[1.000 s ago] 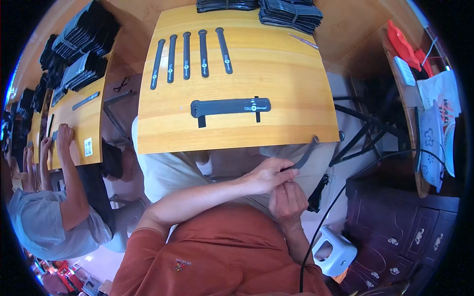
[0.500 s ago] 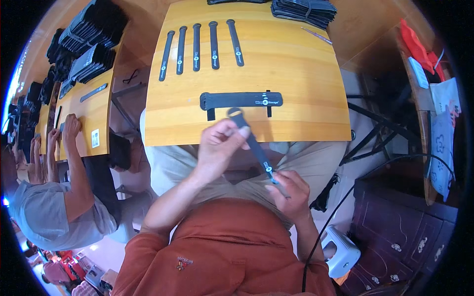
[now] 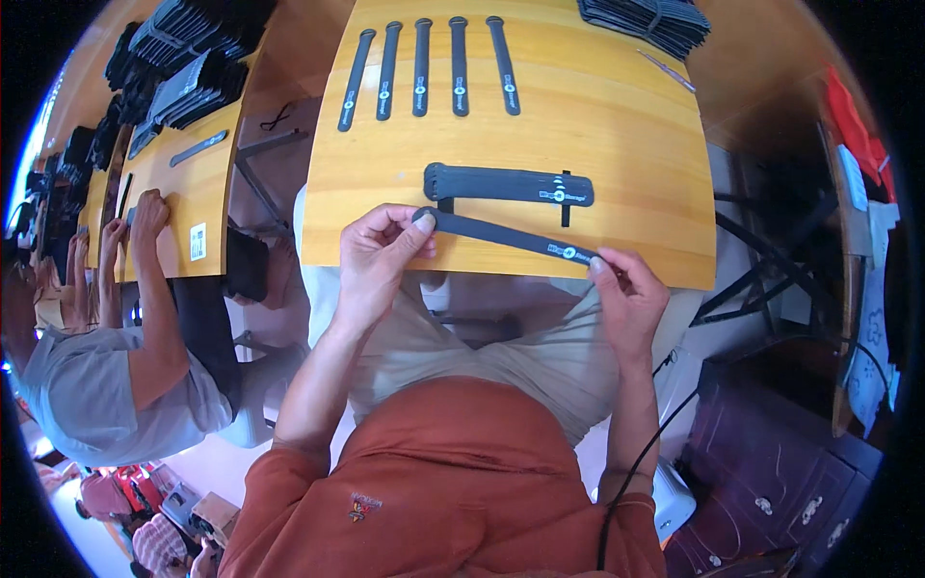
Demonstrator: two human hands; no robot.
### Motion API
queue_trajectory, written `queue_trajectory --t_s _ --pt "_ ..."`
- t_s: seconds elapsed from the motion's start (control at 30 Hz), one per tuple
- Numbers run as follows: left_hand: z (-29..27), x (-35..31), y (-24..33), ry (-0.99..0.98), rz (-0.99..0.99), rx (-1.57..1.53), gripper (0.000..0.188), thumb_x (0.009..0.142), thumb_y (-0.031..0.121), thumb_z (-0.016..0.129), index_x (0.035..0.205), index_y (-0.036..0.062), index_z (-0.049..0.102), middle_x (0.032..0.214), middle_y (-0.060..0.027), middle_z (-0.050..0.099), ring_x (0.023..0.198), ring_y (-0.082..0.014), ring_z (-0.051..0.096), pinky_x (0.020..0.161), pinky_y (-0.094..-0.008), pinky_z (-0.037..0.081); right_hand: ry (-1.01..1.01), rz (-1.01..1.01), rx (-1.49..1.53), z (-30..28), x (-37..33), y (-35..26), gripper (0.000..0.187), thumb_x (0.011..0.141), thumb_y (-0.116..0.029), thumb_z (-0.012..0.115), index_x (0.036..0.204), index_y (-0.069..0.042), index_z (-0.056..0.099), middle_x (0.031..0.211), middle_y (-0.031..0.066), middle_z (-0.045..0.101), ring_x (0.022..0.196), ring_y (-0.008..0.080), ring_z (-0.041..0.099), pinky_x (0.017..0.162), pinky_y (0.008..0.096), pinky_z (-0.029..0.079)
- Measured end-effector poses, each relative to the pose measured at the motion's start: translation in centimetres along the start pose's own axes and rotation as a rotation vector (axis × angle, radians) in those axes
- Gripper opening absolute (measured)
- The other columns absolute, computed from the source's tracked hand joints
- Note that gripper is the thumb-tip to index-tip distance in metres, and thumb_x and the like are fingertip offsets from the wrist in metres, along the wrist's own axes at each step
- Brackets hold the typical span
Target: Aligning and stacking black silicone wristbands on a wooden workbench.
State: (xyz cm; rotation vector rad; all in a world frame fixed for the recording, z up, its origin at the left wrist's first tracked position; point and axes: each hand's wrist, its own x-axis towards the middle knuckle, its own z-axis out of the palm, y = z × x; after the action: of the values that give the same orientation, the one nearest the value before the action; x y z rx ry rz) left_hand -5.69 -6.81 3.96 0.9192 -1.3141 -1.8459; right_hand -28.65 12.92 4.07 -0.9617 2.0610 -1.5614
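Between my hands a dark grey hook-and-loop strap (image 3: 511,238) is stretched out, low over the near part of the table. My left hand (image 3: 381,249) pinches its rounded loop end. My right hand (image 3: 628,291) grips the other end, beside a pale printed mark. Just beyond it lies a stack of the same straps (image 3: 501,182), with narrow black bands sticking out from under it. Farther up the table, several single straps (image 3: 421,67) lie side by side, their printed ends toward me.
A wooden table (image 3: 617,135) carries a banded bundle of dark straps (image 3: 650,21) and a thin pen-like tool (image 3: 667,70) at far right. On the left, a co-worker (image 3: 106,395) works at another table (image 3: 198,207) with piled straps (image 3: 198,91). A dark cabinet (image 3: 771,462) stands at right.
The strap has swung from steeply slanted to nearly level. My right hand has moved up and right; my left hand has moved slightly left. The view has shifted, so the table appears higher.
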Motion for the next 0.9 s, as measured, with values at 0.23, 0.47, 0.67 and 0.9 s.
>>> queue_trajectory --t_s 0.23,0.47,0.67,0.9 --pt "-0.9 1.7 0.7 -0.042 -0.020 0.224 0.014 0.099 0.011 0.071 0.103 -0.0020 0.071 0.086 -0.0025 0.070 0.075 -0.0073 0.065 0.072 -0.0218 0.054 -0.024 -0.020 -0.034 1.1 3.3 0.3 0.015 0.094 -0.005 0.073 0.106 0.004 0.074 0.087 0.0080 0.070 0.076 0.0124 0.064 0.068 0.0254 0.051" --pt "-0.7 3.2 0.7 -0.001 -0.063 0.332 0.017 0.100 0.012 0.070 0.108 -0.0038 0.071 0.084 -0.0018 0.070 0.073 -0.0064 0.063 0.069 -0.0207 0.052 0.016 -0.256 -0.256 2.0 5.9 0.4 0.014 0.093 -0.002 0.071 0.104 0.005 0.073 0.088 0.0145 0.071 0.075 0.0207 0.068 0.068 0.0301 0.053" --pt "-0.7 4.1 0.8 -0.009 -0.125 0.460 0.015 0.099 0.009 0.070 0.107 -0.0039 0.071 0.084 -0.0018 0.070 0.072 -0.0056 0.063 0.067 -0.0204 0.053 -0.005 -0.284 -0.327 2.3 7.4 1.1 0.011 0.092 0.000 0.070 0.103 0.004 0.073 0.091 0.0166 0.072 0.077 0.0253 0.070 0.070 0.0325 0.054" --pt "-0.4 4.4 1.0 0.027 -0.151 0.446 0.014 0.099 0.009 0.070 0.107 -0.0033 0.071 0.082 -0.0016 0.070 0.071 -0.0055 0.063 0.063 -0.0201 0.055 -0.002 -0.232 -0.321 2.5 7.7 1.8 0.013 0.093 -0.001 0.071 0.105 0.003 0.074 0.094 0.0155 0.073 0.080 0.0240 0.071 0.070 0.0320 0.054"
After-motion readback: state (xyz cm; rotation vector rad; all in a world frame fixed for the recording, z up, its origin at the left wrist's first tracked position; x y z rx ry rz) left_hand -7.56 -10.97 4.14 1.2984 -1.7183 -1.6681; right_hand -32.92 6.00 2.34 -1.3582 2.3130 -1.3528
